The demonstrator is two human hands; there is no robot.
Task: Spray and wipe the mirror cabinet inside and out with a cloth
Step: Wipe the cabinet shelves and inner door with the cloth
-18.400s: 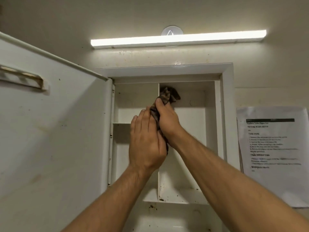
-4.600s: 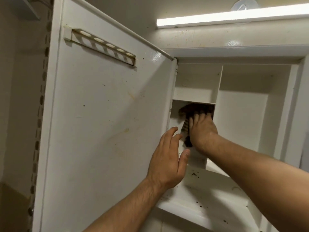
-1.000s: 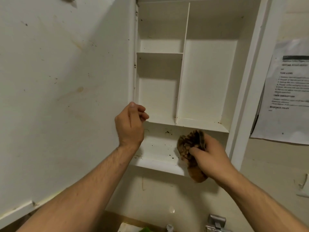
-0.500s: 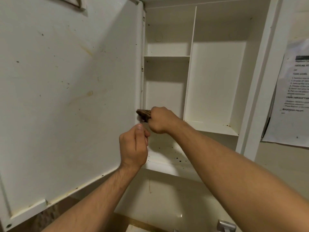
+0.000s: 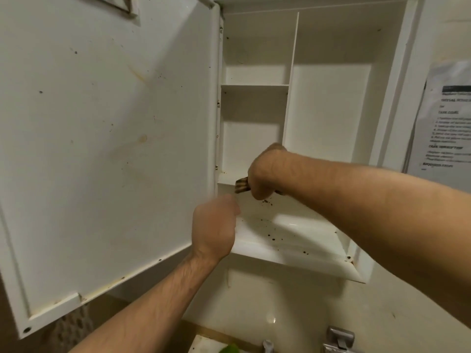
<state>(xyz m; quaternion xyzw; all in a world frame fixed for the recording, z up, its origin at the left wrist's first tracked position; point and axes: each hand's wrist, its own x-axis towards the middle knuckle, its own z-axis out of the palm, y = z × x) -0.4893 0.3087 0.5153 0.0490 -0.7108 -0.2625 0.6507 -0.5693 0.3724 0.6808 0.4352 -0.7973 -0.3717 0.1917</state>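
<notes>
The white mirror cabinet [image 5: 331, 105] hangs open on the wall, its door [image 5: 102, 149] swung out to the left with the stained inner face toward me. My right hand [image 5: 265, 174] is shut on a brown striped cloth [image 5: 241, 185] and presses it against the front edge of the lower left shelf, near the hinge side. My left hand [image 5: 214, 228] is a loose fist just below, next to the door's lower hinge-side edge; whether it touches the door I cannot tell. Dark crumbs lie scattered on the bottom shelf [image 5: 293, 240].
A printed paper sheet [image 5: 443, 128] is taped to the wall right of the cabinet. Below are metal tap fittings [image 5: 339, 337] and something green [image 5: 230, 349] at the frame's bottom edge. A vertical divider [image 5: 290, 80] splits the cabinet interior.
My right hand with the cloth has slid a little right along the lower shelf edge and sits lower in view. The left fist has stayed by the door edge. The camera has tilted slightly.
</notes>
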